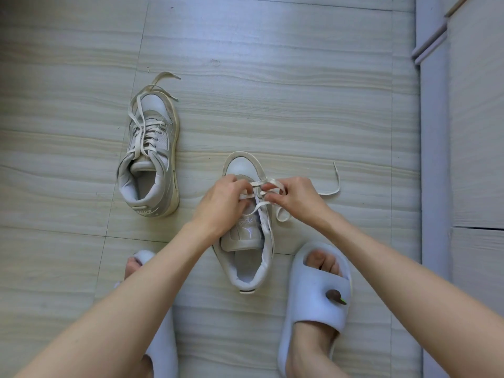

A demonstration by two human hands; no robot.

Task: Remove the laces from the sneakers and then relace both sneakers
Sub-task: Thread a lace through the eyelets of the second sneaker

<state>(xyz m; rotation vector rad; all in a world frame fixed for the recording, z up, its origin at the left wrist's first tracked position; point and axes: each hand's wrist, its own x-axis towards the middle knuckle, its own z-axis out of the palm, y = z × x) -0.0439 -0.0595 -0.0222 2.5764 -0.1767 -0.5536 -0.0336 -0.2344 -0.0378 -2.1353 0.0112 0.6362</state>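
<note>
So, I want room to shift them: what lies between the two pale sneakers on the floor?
Only bare wood-grain floor separates the laced sneaker from the held sneaker, per the head view.

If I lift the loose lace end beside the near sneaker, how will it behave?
The lace probably droops limply: it lies in loose curves on the floor. It looks flat and thin, so likely very light. Both hands grip its other stretch at the sneaker, so it should not slide away.

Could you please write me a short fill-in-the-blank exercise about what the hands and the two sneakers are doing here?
1. Both hands, left hand and right hand, work the lace of the sneaker nearer the ____.
2. The other sneaker stands on the floor, touched by ____ hand.
3. The person's feet wear pale ____.

Missing words: person; neither; slippers
</note>
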